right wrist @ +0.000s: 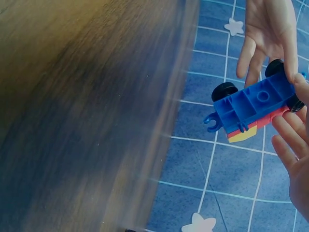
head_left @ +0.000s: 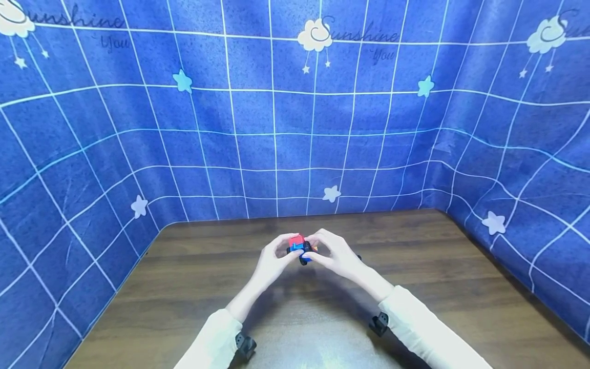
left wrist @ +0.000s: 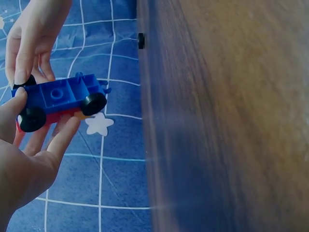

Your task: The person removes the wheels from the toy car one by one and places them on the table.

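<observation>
Above the table, both hands meet on a small toy car (left wrist: 58, 94) with a blue base, black wheels and red and yellow blocks. Its hollow underside faces the wrist cameras. My left hand (head_left: 271, 260) holds the body between thumb and fingers. My right hand (head_left: 338, 256) pinches at one end, its thumb on a black wheel (right wrist: 295, 103) there. Three wheels show on the base; the corner by the yellow block (right wrist: 243, 134) shows none. A loose black wheel (left wrist: 141, 40) stands on the table, mostly behind my right hand in the head view.
The brown wooden table (head_left: 193, 287) ends at a blue curtain (head_left: 295, 113) with a white grid, stars and clouds, which rises behind and along both sides. Dark wrist devices sit under the white sleeves (head_left: 419, 328).
</observation>
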A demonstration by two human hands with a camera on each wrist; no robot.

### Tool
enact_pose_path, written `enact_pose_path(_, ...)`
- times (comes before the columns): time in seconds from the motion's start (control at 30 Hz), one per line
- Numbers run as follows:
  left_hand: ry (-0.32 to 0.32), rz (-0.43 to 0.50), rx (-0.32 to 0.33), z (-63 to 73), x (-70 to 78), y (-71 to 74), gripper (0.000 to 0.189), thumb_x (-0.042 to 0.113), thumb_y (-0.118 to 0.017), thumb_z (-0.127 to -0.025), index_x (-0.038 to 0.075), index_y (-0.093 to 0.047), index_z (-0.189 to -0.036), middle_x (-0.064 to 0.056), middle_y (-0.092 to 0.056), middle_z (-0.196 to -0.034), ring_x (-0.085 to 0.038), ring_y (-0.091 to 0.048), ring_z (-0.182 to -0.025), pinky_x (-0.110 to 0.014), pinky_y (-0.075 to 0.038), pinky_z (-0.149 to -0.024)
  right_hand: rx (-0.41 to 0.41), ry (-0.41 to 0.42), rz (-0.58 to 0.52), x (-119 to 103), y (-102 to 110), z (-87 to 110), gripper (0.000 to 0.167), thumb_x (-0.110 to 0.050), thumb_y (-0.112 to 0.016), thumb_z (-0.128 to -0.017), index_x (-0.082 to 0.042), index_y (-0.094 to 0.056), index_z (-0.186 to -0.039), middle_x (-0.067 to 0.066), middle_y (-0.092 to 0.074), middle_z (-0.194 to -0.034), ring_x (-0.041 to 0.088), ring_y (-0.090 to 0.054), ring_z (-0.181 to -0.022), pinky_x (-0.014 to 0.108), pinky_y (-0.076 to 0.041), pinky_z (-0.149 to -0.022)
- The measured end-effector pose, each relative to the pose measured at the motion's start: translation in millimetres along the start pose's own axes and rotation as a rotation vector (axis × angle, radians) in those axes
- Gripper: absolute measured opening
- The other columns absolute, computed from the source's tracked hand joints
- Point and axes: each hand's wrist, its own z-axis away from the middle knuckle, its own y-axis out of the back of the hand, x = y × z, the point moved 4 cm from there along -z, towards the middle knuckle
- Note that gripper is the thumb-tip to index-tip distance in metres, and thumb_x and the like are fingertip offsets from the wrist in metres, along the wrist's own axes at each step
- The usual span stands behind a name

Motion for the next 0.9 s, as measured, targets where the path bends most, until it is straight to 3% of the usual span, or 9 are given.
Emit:
enact_pose_path(0.27, -0.004, 0.024, 0.003, -0.8, 0.6, 0.8, 0.036, 0.011, -0.068, -0.085, 0.004, -0.061, -0.119, -0.013, -0.066, -0.115, -0.025, -0.060, -0.110, -0.026, -0.048, -0.086, 0.008, -0.019, -0.019, 1.3, -1.3, 0.4, 0.032, -0.013, -0.074, -0.080, -0.004, -0.062, -0.108, 0.001, -0.062, -0.088, 0.015, -0.062, -0.083, 0.038, -0.053, -0.075)
enact_pose_path(0.57, -0.006, -0.005, 0.033, -1.8, 2.2, 0.0, 0.035, 0.010, -0.068, -0.085, 0.004, -0.061, -0.118, -0.013, -0.067, -0.112, -0.027, -0.061, -0.107, -0.041, -0.045, -0.093, 0.015, 0.000, -0.005, -0.9, -0.7, 0.1, 0.033, -0.010, -0.073, -0.080, -0.002, -0.061, -0.110, 0.003, -0.062, -0.086, 0.013, -0.062, -0.081, 0.035, -0.053, -0.074)
enact_pose_path(0.8, -0.012, 0.010, 0.081, -11.6, -23.6, -4.0, 0.034, 0.012, -0.071, -0.083, 0.011, -0.062, -0.116, -0.008, -0.067, -0.114, -0.024, -0.061, -0.109, -0.042, -0.047, -0.092, 0.037, -0.021, 0.023, -0.7, 2.8, -2.0, 0.032, -0.011, -0.073, -0.081, -0.004, -0.061, -0.110, 0.001, -0.062, -0.086, 0.012, -0.061, -0.079, 0.036, -0.052, -0.073)
enact_pose_path(0.9, -0.033, 0.014, 0.085, -12.3, -24.0, -5.5, 0.035, 0.012, -0.072, -0.082, 0.012, -0.061, -0.116, -0.007, -0.067, -0.114, -0.022, -0.062, -0.108, -0.036, -0.049, -0.089, 0.062, -0.034, 0.027, -0.4, 3.4, -2.1, 0.031, -0.013, -0.074, -0.080, -0.004, -0.062, -0.108, 0.000, -0.060, -0.081, 0.012, -0.059, -0.075, 0.032, -0.051, -0.069)
